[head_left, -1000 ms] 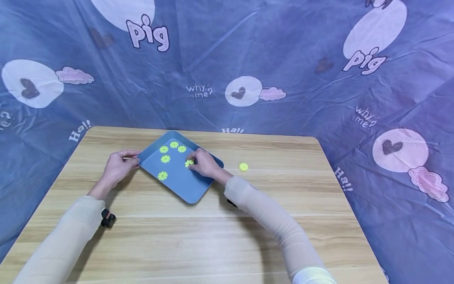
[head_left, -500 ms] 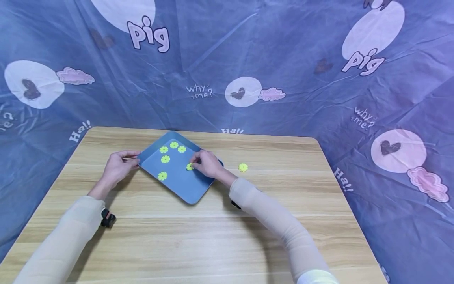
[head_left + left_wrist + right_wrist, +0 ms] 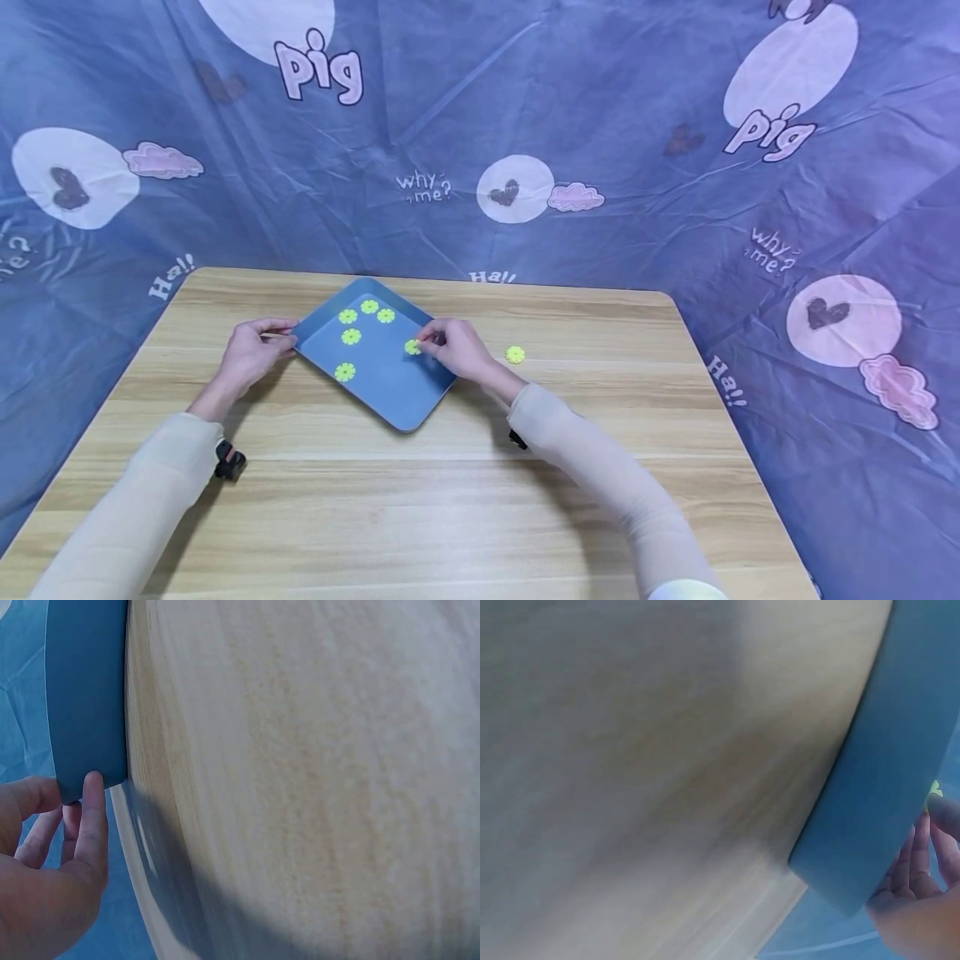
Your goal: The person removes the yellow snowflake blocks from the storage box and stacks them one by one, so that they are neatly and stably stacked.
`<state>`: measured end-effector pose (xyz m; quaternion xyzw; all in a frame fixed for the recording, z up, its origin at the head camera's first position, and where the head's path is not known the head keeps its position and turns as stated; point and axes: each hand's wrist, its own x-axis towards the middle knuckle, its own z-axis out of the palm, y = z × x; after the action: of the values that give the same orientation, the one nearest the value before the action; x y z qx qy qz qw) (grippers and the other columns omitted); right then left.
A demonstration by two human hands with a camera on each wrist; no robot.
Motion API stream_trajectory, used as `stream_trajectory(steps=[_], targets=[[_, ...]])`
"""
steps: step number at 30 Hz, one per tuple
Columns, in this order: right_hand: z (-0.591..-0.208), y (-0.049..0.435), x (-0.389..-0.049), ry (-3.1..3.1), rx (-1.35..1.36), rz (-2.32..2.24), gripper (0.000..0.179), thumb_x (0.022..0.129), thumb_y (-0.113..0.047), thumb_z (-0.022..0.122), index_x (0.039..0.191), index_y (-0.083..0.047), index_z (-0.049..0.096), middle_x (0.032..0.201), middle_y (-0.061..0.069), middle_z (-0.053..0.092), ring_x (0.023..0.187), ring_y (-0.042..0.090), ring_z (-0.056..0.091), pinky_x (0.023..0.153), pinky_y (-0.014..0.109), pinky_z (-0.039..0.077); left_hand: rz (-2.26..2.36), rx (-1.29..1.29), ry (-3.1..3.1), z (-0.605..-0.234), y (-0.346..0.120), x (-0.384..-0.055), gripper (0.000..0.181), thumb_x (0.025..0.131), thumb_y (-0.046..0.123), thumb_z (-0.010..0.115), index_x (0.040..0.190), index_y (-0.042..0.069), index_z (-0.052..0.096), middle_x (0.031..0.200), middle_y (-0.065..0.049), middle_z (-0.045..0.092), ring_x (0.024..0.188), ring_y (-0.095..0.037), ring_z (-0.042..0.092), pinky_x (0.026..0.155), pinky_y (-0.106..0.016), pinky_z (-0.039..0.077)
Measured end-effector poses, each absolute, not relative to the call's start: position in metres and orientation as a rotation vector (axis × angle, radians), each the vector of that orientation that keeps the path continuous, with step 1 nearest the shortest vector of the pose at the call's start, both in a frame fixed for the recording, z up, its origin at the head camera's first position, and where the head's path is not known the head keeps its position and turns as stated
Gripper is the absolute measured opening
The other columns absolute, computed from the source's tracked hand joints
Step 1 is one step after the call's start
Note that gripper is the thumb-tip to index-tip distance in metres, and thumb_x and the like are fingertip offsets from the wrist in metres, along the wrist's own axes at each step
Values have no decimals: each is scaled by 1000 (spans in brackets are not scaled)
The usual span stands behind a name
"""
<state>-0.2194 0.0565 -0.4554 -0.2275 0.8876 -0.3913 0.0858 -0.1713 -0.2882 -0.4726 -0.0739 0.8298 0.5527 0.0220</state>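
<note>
My left hand [image 3: 253, 350] pinches the left corner of a blue rectangular tray [image 3: 408, 407]. In the left wrist view, the thumb and fingers [image 3: 91, 817] meet around that corner at the tray's wall [image 3: 86, 697]. My right hand [image 3: 463, 350] is over the tray's right part, holding a yellow-green snowflake building disc [image 3: 412, 347] between thumb and fingertips. Only a sliver of this disc [image 3: 934, 789] shows beyond the wall in the right wrist view. Several like discs [image 3: 350, 336] lie flat in the tray, towards its left and far sides.
One more yellow-green disc [image 3: 514, 355] lies on the wooden table [image 3: 420, 508], to the right of the tray. A blue printed cloth [image 3: 637, 217] hangs behind the table and along its sides.
The right hand has moved to the right with the disc, towards the tray's right side. The left hand stays at the corner, and the other discs lie as before.
</note>
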Motion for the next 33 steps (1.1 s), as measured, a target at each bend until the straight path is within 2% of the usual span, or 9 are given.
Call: stream_trajectory(steps=[12,25,33], targets=[[-447,90,-214,2639,-627,-1356,14,95,-11,77,108,-6,79,95,11,78,77,13,64,66,17,56,1701,-248,2576,-474,-288,-169,42,102,1,61,142,-13,58,123,-24,62,82,8,67,79,-11,66],[-441,130,-211,2630,-497,-1472,12,94,-6,75,105,-1,78,95,14,76,76,10,61,66,16,54,1699,-242,2582,-475,-287,-169,42,102,0,61,142,-13,58,128,-27,60,81,10,65,82,-14,67],[-441,155,-213,2631,-402,-1529,14,95,-5,74,107,2,77,104,21,76,75,8,60,65,14,52,1699,-236,2581,-475,-287,-168,42,102,0,60,142,-13,57,128,-26,59,81,10,64,81,-13,66]])
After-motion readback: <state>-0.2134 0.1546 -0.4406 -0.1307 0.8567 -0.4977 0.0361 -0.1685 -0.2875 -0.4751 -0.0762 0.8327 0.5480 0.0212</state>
